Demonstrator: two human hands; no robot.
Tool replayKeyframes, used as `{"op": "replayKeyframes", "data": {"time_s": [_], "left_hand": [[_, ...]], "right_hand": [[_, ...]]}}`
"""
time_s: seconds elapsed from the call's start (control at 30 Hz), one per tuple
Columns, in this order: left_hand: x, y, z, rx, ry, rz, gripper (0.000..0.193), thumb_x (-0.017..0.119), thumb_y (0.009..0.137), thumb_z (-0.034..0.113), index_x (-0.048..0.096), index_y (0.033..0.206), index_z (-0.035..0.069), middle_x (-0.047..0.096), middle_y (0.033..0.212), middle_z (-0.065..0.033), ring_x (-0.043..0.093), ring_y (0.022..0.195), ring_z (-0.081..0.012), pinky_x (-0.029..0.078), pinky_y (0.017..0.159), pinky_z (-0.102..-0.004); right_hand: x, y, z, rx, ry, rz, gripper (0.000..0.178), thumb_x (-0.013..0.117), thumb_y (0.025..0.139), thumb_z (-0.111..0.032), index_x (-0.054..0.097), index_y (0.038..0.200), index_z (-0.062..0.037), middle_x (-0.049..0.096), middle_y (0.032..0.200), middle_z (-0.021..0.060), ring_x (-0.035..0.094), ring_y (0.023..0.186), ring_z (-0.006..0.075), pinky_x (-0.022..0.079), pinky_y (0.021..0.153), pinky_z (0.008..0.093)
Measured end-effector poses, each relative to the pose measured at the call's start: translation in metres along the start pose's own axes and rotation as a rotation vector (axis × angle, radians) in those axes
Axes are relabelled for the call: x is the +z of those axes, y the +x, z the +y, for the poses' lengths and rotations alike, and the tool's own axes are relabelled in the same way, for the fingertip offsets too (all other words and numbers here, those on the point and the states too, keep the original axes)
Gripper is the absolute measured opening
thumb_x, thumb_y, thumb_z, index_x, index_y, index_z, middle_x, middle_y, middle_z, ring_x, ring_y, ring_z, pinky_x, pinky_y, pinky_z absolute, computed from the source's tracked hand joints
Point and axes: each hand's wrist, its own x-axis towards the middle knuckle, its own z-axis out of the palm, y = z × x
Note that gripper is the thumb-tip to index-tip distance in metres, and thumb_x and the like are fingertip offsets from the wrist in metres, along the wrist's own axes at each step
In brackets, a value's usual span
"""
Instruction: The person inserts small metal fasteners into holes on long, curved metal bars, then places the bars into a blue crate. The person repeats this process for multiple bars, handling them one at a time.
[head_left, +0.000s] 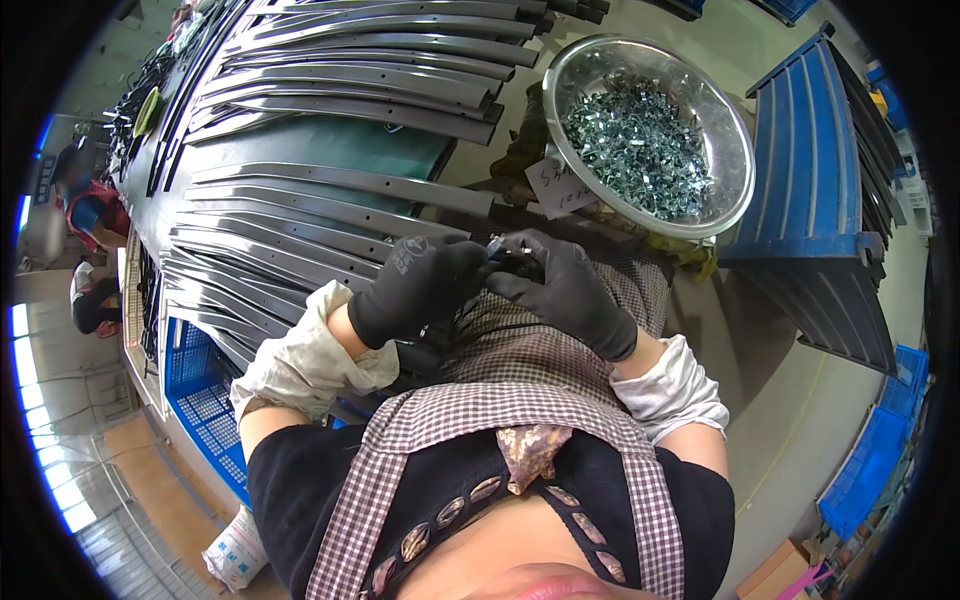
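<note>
Both my hands wear black gloves and meet in front of my checked apron (520, 345). Between the fingertips shows a small shiny metal piece (494, 246), too small and too covered to tell its exact kind. My right hand (568, 295) curls its fingers closed about this piece. From the other side, my left hand (415, 285) is closed with its fingertips against the right ones; what it grips is hidden. Just beyond it lie the ends of long dark metal strips (340, 185), with small holes along them. Some strip ends pass close to the left glove.
A round metal basin (735, 195) full of small shiny metal clips (640, 145) stands ahead to the right, beside a handwritten card (560, 188). Right of it is a blue metal bin (800, 160). At left are a blue plastic crate (205, 400) and a person (90, 210) farther off.
</note>
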Motion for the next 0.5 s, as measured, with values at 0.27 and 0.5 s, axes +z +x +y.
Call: {"op": "replayKeyframes", "data": {"time_s": [0.27,0.5], "left_hand": [[-0.024,0.006,0.001,-0.285,-0.475,-0.361,0.032,0.063,0.095,0.024,0.062,0.079,-0.003,0.052,0.056,-0.0128,0.051,0.05,-0.0174,0.043,0.052,-0.0337],[-0.019,0.01,-0.009,-0.413,-0.584,-0.376,0.027,0.067,0.093,0.027,0.07,0.094,0.0,0.055,0.057,-0.0097,0.051,0.049,-0.0172,0.046,0.053,-0.0323]], "right_hand": [[-0.018,0.003,-0.02,-0.394,-0.743,-0.087,0.064,0.076,0.082,-0.038,0.053,0.131,-0.0024,0.065,0.106,0.0149,0.069,0.088,0.031,0.057,0.073,0.0385],[-0.021,-0.001,-0.009,-0.337,-0.796,-0.091,0.053,0.073,0.085,-0.035,0.059,0.125,-0.0035,0.067,0.101,0.0172,0.068,0.085,0.034,0.056,0.07,0.0406]]}}
